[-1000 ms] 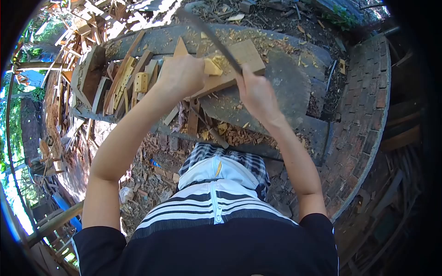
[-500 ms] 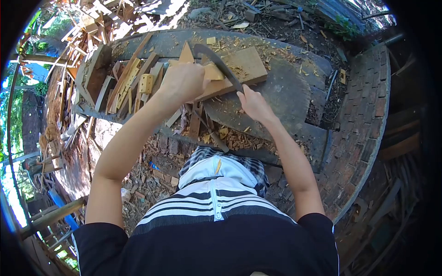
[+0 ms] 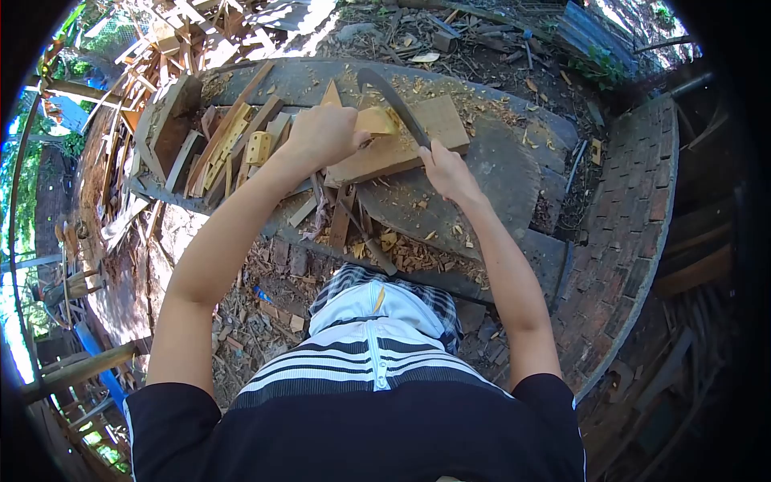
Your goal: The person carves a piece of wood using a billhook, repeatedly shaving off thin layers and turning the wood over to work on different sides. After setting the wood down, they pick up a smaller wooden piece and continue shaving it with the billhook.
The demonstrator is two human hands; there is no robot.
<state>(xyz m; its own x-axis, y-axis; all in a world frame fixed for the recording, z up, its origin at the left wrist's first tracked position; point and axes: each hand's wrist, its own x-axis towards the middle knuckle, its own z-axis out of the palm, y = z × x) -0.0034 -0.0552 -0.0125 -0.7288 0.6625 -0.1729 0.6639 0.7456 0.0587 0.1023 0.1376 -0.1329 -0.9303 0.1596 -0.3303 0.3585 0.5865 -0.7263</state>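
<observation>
My left hand (image 3: 325, 132) is closed around a pale yellow piece of wood (image 3: 374, 121), whose cut end sticks out to the right of the fist. In my right hand (image 3: 446, 170) is the handle of a machete (image 3: 395, 98) with a dark blade curving up and to the left. The blade stands just right of the wood piece's end. Beneath both lies a thick wooden block (image 3: 444, 122), set at a slant on the worktable (image 3: 494, 173). A pointed wood offcut (image 3: 331, 94) shows behind my left fist.
Wood strips (image 3: 241, 140) and a yellow piece with holes (image 3: 259, 148) lie at the table's left. A stick-like wooden handle (image 3: 380, 255) rests among chips at the near edge. A low brick wall (image 3: 622, 217) curves along the right; scrap wood (image 3: 169, 40) is heaped at the far left.
The machete has lifted slightly up and right, off the wood piece it overlapped before. My left hand keeps its hold on the wood. The whole view has shifted a little.
</observation>
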